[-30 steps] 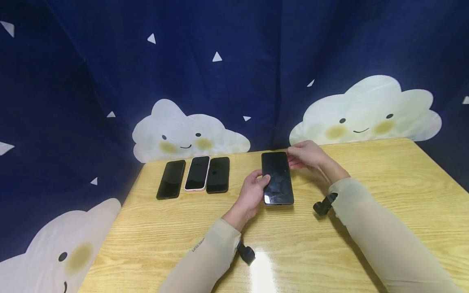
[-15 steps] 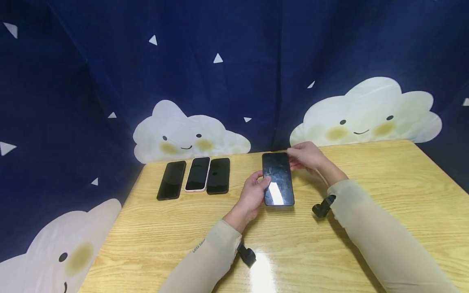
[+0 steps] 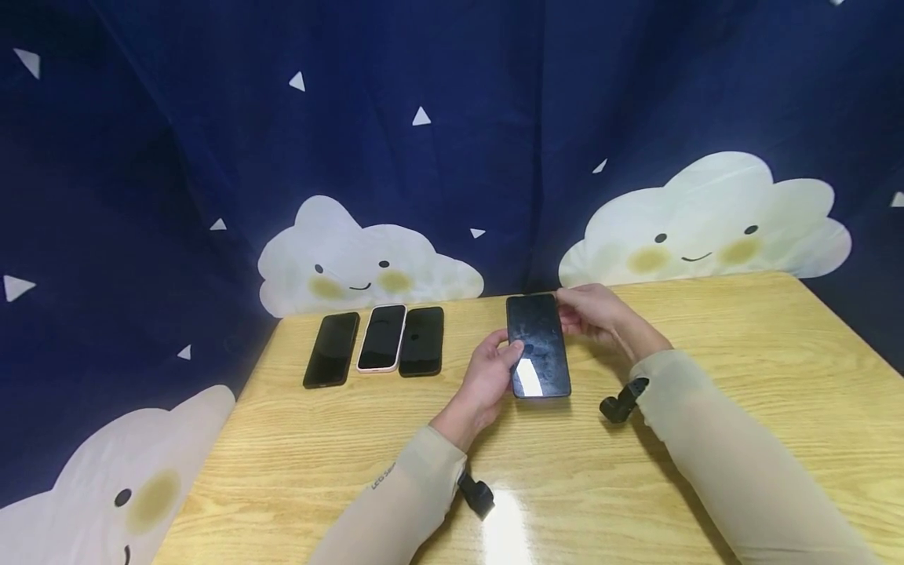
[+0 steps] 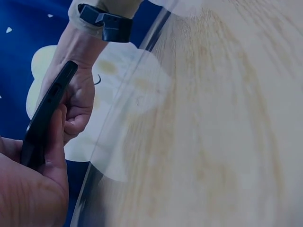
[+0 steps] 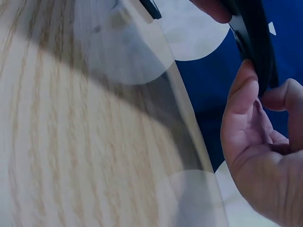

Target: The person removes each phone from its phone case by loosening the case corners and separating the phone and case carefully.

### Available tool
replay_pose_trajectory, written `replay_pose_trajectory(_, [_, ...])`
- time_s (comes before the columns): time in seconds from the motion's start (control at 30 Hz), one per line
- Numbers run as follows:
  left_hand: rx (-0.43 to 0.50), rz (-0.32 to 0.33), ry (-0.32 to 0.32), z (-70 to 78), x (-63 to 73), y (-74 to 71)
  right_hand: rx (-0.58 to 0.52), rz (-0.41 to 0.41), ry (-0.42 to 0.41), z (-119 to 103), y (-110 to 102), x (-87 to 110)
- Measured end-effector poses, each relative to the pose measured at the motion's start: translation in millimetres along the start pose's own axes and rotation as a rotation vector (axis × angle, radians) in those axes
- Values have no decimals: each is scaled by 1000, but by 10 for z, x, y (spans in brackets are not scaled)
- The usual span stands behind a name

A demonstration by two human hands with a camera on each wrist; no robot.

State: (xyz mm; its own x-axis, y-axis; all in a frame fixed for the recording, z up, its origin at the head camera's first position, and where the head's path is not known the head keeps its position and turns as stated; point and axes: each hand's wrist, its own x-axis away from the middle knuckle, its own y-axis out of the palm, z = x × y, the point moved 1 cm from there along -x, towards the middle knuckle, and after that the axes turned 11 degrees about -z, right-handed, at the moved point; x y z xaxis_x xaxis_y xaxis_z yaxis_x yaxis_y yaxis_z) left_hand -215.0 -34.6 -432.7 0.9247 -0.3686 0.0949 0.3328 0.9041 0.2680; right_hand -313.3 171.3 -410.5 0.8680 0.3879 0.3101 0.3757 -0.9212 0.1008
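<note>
In the head view, a black smartphone is held up over the table, its glossy screen facing the head camera. My left hand grips it by the left side, thumb on the screen and fingers behind. My right hand pinches the upper right corner. Up close in the right wrist view, fingers and thumb of the right hand meet at the dark edge of the phone. A thin dark strip shows beside that edge; I cannot tell whether it is a case. The left wrist view shows the phone edge-on.
Three more phones lie in a row at the table's back left: a black one, one in a pale pink case, and another black one. The wooden table meets a navy cloud-print curtain behind.
The phone has tilted slightly, and a bright reflection now shows on its lower screen. The right hand has shifted a little downward at the corner. Both hands keep their hold.
</note>
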Motion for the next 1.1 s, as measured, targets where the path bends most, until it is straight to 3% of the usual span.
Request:
replay_pose_trajectory(0.3, [26,-14,-32,21,-11,-33,75,45,-29,-46,-21,4])
replay_pose_trajectory(0.53, [76,-31,-55,65,-10,-38,75,12,-45,-56,-54,21])
replay_pose_trajectory(0.83, [93,-28,-35,92,-2,-53,112,-22,-46,-55,-57,65])
replay_pose_trajectory(1.1, [80,-21,-11,86,-21,-68,187,-93,-17,-39,-40,266])
